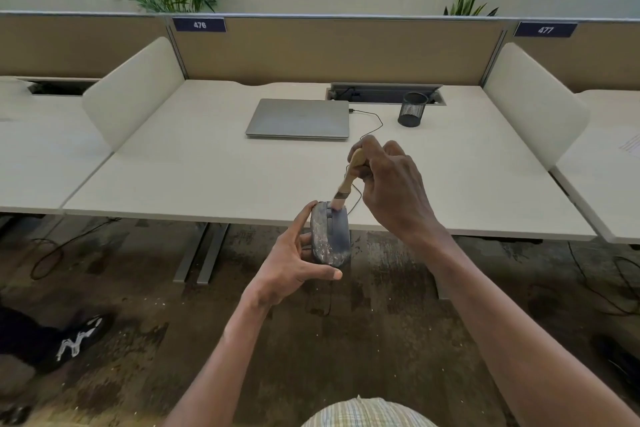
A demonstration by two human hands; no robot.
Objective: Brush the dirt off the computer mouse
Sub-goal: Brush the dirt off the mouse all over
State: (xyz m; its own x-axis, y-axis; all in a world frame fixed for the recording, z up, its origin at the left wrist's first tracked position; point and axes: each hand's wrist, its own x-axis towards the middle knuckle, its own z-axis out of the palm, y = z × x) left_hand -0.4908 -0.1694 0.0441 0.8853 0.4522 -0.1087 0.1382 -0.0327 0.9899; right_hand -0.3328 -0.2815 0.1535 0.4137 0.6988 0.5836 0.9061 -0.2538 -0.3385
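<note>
White desk (207, 177) fills the middle of the frame, tan partition (332, 48) behind it across the upper part, with number tags 476 (199, 25) at upper left and 477 (545, 30) at upper right. Closed grey laptop (299, 118) sits centre-upper on the desk, a thin black cable (375, 123) running from its right edge toward the hands. Black mesh pen cup (412, 109) just right of the laptop, by the cable hatch (384, 93). Left hand (294, 260), centre of frame, grips the computer mouse (330, 236), thumb under its near end and fingers on the left side; mouse held in the air at the desk's front edge, pale dirt on its left half and near end. Right hand (391, 180), just above and right, pinches the wooden handle of a small brush (348, 184), bristles touching the far end of the mouse. Black shoe (78, 340) at lower left on the floor.
</note>
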